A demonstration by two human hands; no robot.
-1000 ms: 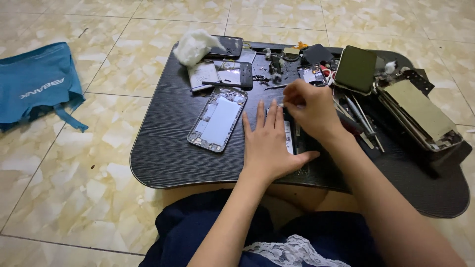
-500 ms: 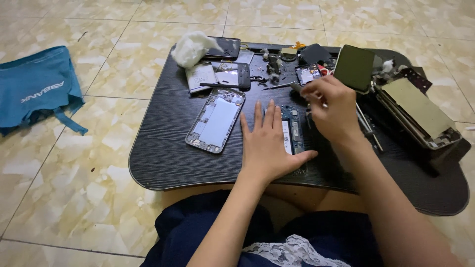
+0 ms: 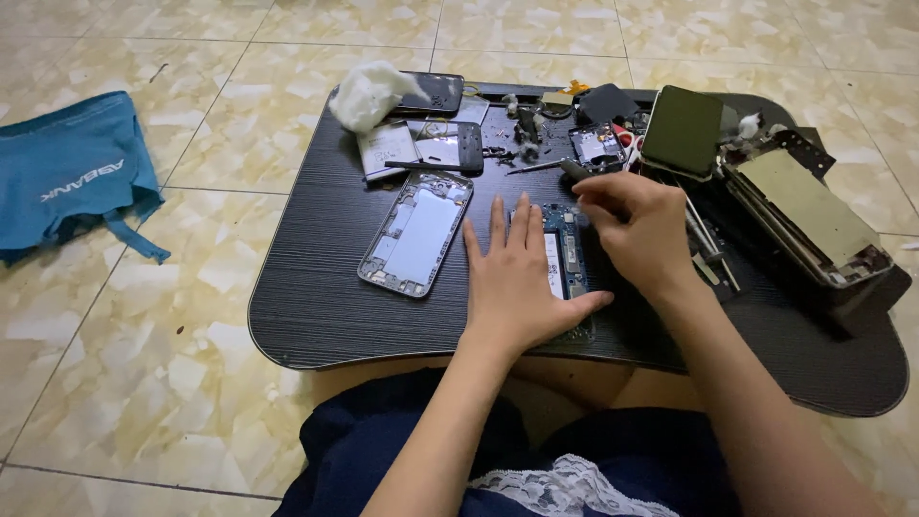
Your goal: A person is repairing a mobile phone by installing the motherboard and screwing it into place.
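I am pressing my left hand (image 3: 522,278) flat on the opened phone (image 3: 565,263) lying on the black counter (image 3: 316,297), fingers spread and pointing away from me, thumb stretched out to the right along the phone's lower edge. My forearm is running straight up from my lap to it. My right hand (image 3: 637,230) is hovering just right of that phone, wrist bent, fingers curled inward and pinching a thin dark tool (image 3: 574,170) whose tip is pointing left, above the phone's top end. Left of the phone, an empty silver phone frame (image 3: 416,233) is lying slightly tilted. Beyond the phone, loose phone parts are lying scattered, with a white wad of cotton (image 3: 369,94) far left of them. A green-backed phone (image 3: 682,131) is lying right of the parts. On the floor, well left of the phone, a blue cloth (image 3: 72,168) is lying.
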